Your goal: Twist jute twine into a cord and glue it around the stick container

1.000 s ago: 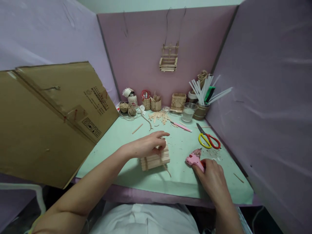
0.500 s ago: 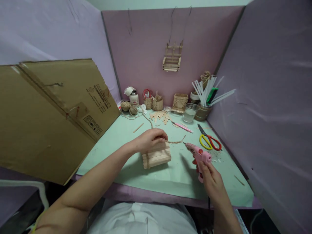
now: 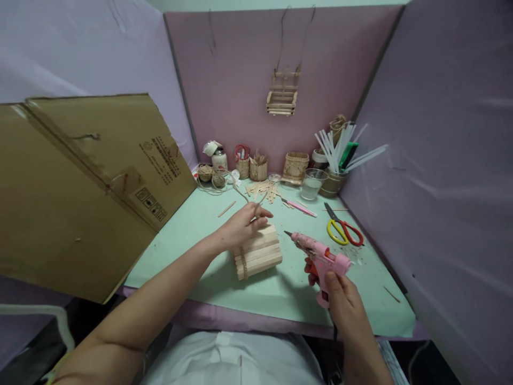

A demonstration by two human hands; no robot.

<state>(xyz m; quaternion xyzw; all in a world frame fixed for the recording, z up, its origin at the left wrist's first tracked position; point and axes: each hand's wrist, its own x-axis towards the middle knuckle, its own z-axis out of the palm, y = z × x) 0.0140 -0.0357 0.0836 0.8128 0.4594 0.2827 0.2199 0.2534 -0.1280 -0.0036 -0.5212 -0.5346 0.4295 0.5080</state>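
Observation:
My left hand (image 3: pixel 242 223) is over the top of a small wooden-stick container (image 3: pixel 260 254) that lies on the table. Pinched among its fingers is a piece of twine (image 3: pixel 261 200), whose loose end sticks up past the fingertips. A band of twine wraps the container near its left end. My right hand (image 3: pixel 340 294) is closed around the handle of a pink glue gun (image 3: pixel 323 254). The gun's dark nozzle points left, toward the container, with a gap between them. The palm side of my left hand is hidden.
A large cardboard sheet (image 3: pixel 92 203) leans at the left. Scissors (image 3: pixel 340 227) and a pink craft knife (image 3: pixel 300 208) lie to the right. Behind are loose sticks (image 3: pixel 262 190), twine balls (image 3: pixel 206 172), a cup of water (image 3: pixel 312 184) and a pot of glue sticks (image 3: pixel 334 182).
The glue gun has moved left, closer to the container. The twine's loose end, earlier stretched out rightward, now points up by my left fingers, which have lifted and spread somewhat.

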